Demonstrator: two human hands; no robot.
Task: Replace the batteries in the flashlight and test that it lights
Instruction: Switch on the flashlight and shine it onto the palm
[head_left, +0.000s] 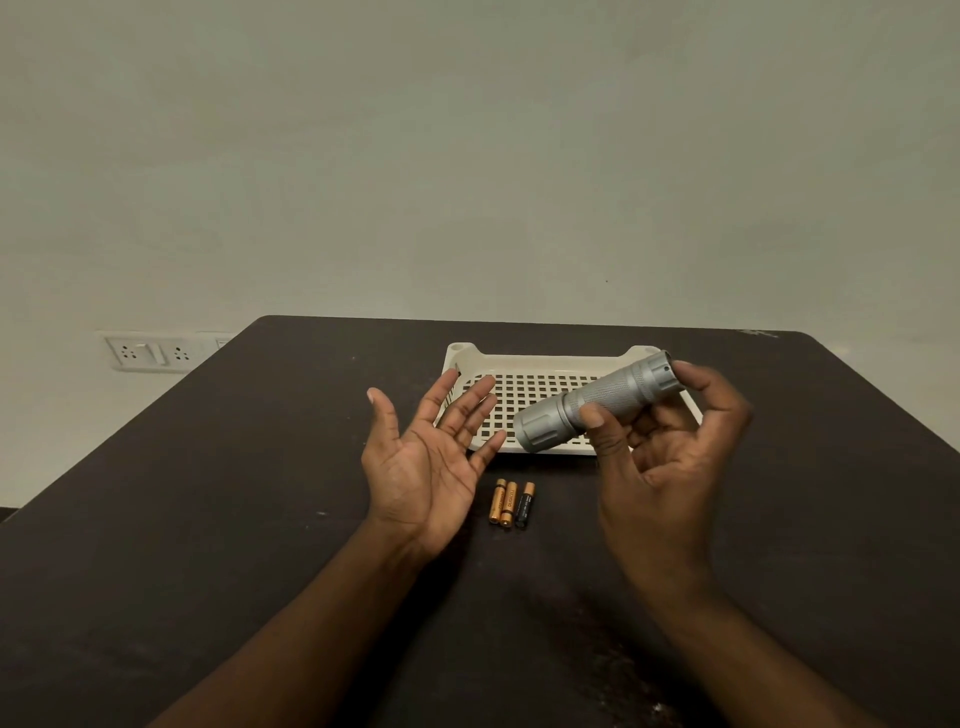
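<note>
The silver flashlight (592, 402) is in the air above the near right corner of the white perforated tray (524, 361), and it does not touch the desk (208, 493). Its wide head points down and to the left, and its tail end points up toward the far edge of the desk. As far as I can see the body is closed at both ends; no cap is off, and no light comes from the head. So I judge that the task is only at its beginning: the flashlight must be opened, the cells changed, the body closed again and the light tried.

Three small batteries (510, 504) lie side by side on the desk, just before the near edge of the tray and between the two wrists. Two are copper-coloured and one is mostly black. I cannot tell if they are new or used.

The right hand (660, 457) holds the flashlight around the knurled middle, thumb in front and the fingers curled behind; the fingers near the tail are a little blurred. The left hand (431, 452) is empty, palm up and turned toward the flashlight, fingers straight and spread, near the head but apart from it.

On the wall behind the left edge of the desk there is a white socket plate (150, 352).
</note>
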